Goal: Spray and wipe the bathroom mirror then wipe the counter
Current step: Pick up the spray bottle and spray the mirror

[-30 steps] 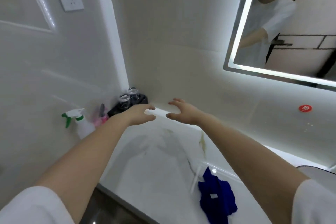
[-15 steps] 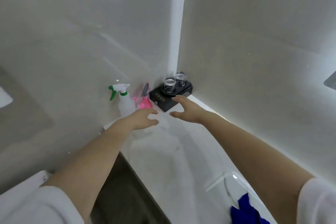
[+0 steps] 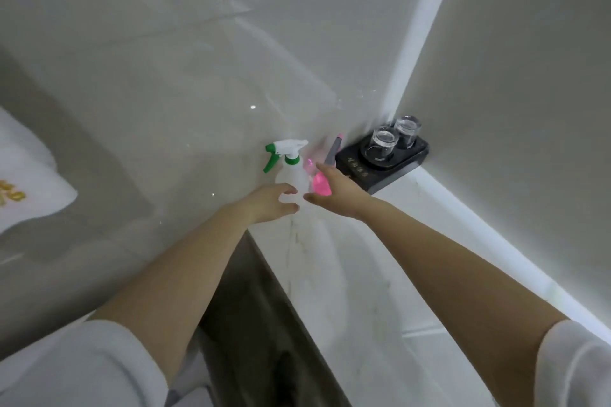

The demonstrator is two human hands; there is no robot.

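White veined worktop point(image 3: 363, 274) — in its far corner stand a spray bottle point(image 3: 291, 175), a pink bottle point(image 3: 320, 188) just beside it, and a black tray point(image 3: 383, 175) carrying two glasses point(image 3: 383, 142).

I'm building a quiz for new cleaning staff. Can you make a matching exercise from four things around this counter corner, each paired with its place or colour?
Things:
1 glasses
2 white spray bottle
3 pink bottle
4 white towel

Descriptions:
A gold lettering, far left
B on the black tray in the corner
C green trigger, by the left hand
D partly behind the right hand

Pairs: 1-B, 2-C, 3-D, 4-A
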